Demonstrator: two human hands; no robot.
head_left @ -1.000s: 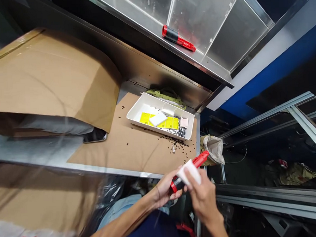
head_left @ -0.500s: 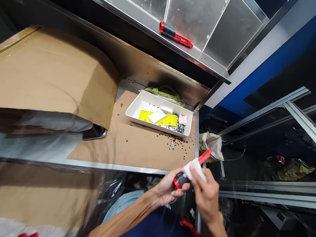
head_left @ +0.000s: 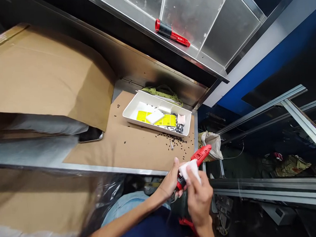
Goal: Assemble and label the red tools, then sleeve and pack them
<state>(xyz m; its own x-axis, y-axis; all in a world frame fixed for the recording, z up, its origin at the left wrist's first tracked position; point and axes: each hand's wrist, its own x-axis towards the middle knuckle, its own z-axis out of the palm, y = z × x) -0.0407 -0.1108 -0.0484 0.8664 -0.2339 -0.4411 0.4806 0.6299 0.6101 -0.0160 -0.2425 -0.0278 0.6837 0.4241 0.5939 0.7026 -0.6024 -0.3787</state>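
My left hand (head_left: 168,185) is closed around the black lower end of a red-and-black tubular plastic part (head_left: 201,154). Its red tapered end points up and to the right, past the front edge of the table. In my right hand (head_left: 200,197) a folded white wipe (head_left: 189,169) is pinched and pressed against the middle of the part. The wipe and my fingers hide much of the black section. A similar red-and-black part (head_left: 172,33) lies on the metal shelf above.
A white tray (head_left: 128,117) holds a yellow strip, white blocks and small black pieces. More black pieces are scattered on the brown table sheet (head_left: 143,151). A large cardboard box (head_left: 44,75) stands left. A paper bag (head_left: 211,144) and metal frame rails (head_left: 268,105) are to the right.
The part has turned in my left hand, so more of its red end shows. My right hand has moved slightly left and down along it with the wipe.
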